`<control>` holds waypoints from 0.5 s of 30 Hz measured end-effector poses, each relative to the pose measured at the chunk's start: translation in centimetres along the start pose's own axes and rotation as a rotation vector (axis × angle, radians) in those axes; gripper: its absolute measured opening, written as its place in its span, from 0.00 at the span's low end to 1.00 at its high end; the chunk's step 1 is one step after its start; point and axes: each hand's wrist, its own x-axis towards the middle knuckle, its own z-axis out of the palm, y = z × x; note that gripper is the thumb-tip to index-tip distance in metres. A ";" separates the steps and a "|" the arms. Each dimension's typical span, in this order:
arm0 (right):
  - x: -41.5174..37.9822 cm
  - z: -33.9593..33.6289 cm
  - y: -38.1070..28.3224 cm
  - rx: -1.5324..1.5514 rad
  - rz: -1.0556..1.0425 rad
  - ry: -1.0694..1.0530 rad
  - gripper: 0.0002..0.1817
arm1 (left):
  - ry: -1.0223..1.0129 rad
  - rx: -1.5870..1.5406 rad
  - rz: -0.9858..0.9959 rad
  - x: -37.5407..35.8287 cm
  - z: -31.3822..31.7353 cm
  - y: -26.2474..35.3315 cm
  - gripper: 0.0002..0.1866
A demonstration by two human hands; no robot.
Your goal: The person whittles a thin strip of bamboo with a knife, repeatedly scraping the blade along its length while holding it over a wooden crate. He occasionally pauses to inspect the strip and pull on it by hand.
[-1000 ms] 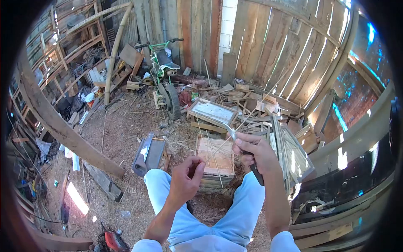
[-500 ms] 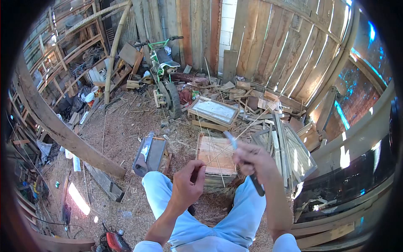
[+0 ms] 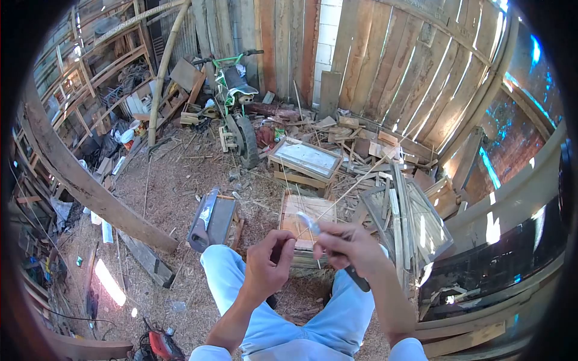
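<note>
My left hand is closed in a pinch on one end of a thin strip, which runs up to the right past my other hand. My right hand is wrapped round a knife; its pale blade points up and left close to the strip, and its dark handle sticks out below. Beyond and beneath the hands is a low wooden box with more thin sticks lying across its top. Left of it sits a small dark-topped stool with a long tool on it.
A framed panel lies behind the box, beside a heap of scrap wood. A green-framed motorbike stands at the back. A slanting post crosses the left side. A red power tool lies at lower left.
My right hand and the knife have moved left and slightly down, nearer my left hand. My left hand has stayed almost in place.
</note>
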 end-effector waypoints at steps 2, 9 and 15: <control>0.0 0.2 0.1 0.015 -0.003 -0.010 0.17 | -0.050 -0.092 -0.116 0.0 -0.1 0.0 0.02; -0.5 -2.7 -2.0 0.104 -0.164 0.107 0.17 | -0.124 -0.110 -0.123 -0.2 -1.2 0.6 0.03; -0.8 0.3 0.1 0.023 -0.008 0.002 0.19 | -0.104 -0.152 -0.075 -0.1 -0.5 0.1 0.03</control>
